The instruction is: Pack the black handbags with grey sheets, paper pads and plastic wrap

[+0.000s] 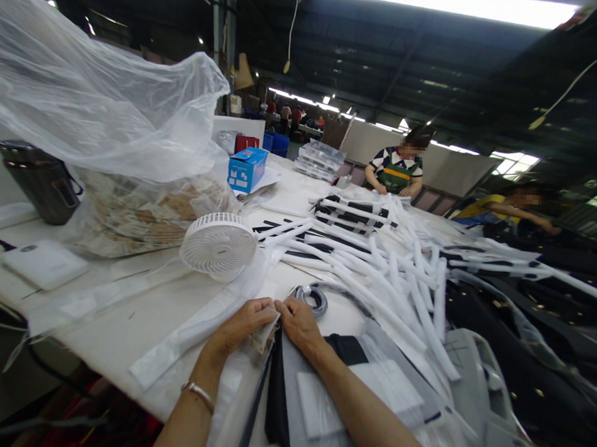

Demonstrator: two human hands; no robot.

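My left hand (pixel 246 324), with a bracelet at the wrist, is closed on a small clear packet (pixel 262 340) with brownish contents. Against it, my right hand (pixel 296 320) pinches at the packet's upper edge; what lies between its fingertips is hidden. Below both hands lies a long black piece (pixel 277 409) next to a clear plastic bag (pixel 359 393) that holds a white sheet and a dark part. A coil of grey cord (pixel 318 301) rests just beyond my right hand.
A white fan (pixel 218 246) stands ahead on the left, before a large plastic bag (pixel 143 215) of small packets. White foam tubes (pixel 370 274) spread over the table. A blue box (pixel 247 169), a dark flask (pixel 40 183) and a grey tape dispenser (pixel 480 380) stand around. Two people work beyond.
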